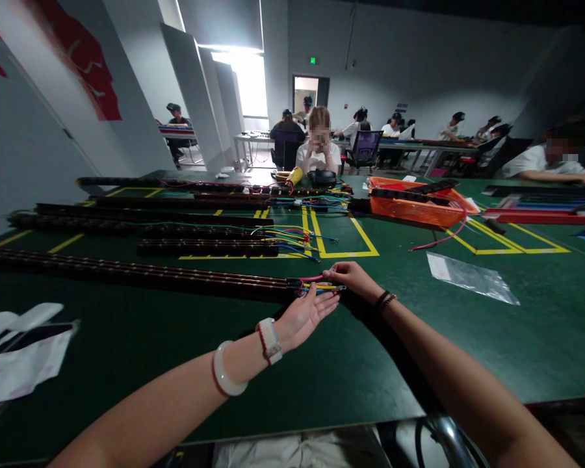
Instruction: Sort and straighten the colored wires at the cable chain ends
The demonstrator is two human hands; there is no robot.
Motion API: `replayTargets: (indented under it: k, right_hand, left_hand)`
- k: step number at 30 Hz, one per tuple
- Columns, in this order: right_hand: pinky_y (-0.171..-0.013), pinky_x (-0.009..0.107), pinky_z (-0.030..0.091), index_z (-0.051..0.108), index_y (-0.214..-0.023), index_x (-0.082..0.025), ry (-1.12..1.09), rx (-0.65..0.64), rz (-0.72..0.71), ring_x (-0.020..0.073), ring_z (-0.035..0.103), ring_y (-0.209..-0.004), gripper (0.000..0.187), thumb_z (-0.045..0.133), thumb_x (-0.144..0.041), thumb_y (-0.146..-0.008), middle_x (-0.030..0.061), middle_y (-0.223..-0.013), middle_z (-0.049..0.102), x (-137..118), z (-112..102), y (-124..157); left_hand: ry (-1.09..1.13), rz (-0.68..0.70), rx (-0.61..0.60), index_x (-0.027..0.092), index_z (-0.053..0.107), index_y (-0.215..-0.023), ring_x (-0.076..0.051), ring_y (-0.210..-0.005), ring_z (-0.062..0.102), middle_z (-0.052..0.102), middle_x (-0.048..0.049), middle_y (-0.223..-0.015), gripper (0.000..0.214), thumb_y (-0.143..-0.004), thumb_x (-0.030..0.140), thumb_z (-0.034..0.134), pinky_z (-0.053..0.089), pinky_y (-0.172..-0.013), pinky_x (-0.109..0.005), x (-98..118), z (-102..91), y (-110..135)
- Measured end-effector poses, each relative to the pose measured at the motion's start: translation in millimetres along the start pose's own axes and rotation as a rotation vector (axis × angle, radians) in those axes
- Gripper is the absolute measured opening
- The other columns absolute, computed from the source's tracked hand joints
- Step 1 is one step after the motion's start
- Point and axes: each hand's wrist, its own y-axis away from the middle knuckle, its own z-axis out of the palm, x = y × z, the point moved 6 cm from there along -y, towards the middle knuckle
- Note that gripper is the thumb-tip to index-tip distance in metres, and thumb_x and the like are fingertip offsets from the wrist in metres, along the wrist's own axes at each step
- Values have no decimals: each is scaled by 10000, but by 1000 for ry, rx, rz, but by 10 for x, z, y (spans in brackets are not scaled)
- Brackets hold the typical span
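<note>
A long black power strip (pixel 141 274) lies across the green table, its right end trailing red, yellow and blue wires (pixel 316 283). My left hand (pixel 305 315) reaches under that end, palm up with fingers stretched out, touching the wire ends. My right hand (pixel 353 278) comes in from the right with fingers curled over the same wires, apparently pinching them. A white bangle and a watch sit on my left wrist, dark bead bracelets on my right.
Several more black strips with coloured wires (pixel 209 247) lie further back. An orange basket (pixel 416 205) stands at the back right, a clear plastic bag (pixel 470 276) to the right, white packets (pixel 19 354) at the left. Other people sit at tables behind.
</note>
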Motion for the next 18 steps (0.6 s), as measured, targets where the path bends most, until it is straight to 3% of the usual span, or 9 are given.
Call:
replayTargets:
  k: [3,5,6,11,14,18]
  right_hand:
    - [-606,255,377,660,-841,-146,273,89,-118,142,528,-672,416,546,-545,-808,47,-767,636,-122,-167,110]
    - [-631,264,373,642,-808,-147,453,165,-217,146,516,-688,390,534,-521,-829,54,-772,616,-238,-277,168]
    - [-628,262,364,626,-758,-148,513,145,-266,140,501,-668,390,517,-512,-844,44,-732,594,-288,-289,187]
    - [-592,247,316,523,-559,-163,562,-200,-437,104,422,-570,454,475,-482,-880,-15,-570,471,-401,-104,261]
    - [-570,244,294,509,-548,-163,537,-171,-389,99,408,-570,450,491,-481,-866,-19,-578,465,-365,-73,249]
    - [-512,232,255,532,-591,-157,390,-82,-164,89,371,-538,456,518,-552,-819,-37,-557,457,-159,-81,177]
  left_hand:
    - [2,0,3,26,405,-1293,-240,-1180,536,442,-262,-1358,453,-939,306,376,368,-1061,-368,9,8,9]
    - [4,-1,-7,20,420,-1284,-246,-1184,532,459,-263,-1342,455,-936,311,381,362,-1066,-373,9,7,4]
    - [2,-3,-9,26,432,-1279,-246,-1185,531,475,-258,-1330,452,-935,316,383,359,-1069,-378,5,0,-1]
    - [-23,2,-14,32,459,-1255,-244,-1190,525,524,-245,-1282,449,-935,337,379,360,-1068,-386,-5,-31,-29]
    - [-19,-7,8,18,434,-1271,-246,-1181,533,483,-258,-1320,470,-934,341,378,367,-1063,-377,-7,-37,-22]
    - [-30,5,-2,37,401,-1295,-240,-1141,565,502,-254,-1304,436,-940,287,375,367,-1056,-394,7,-11,2]
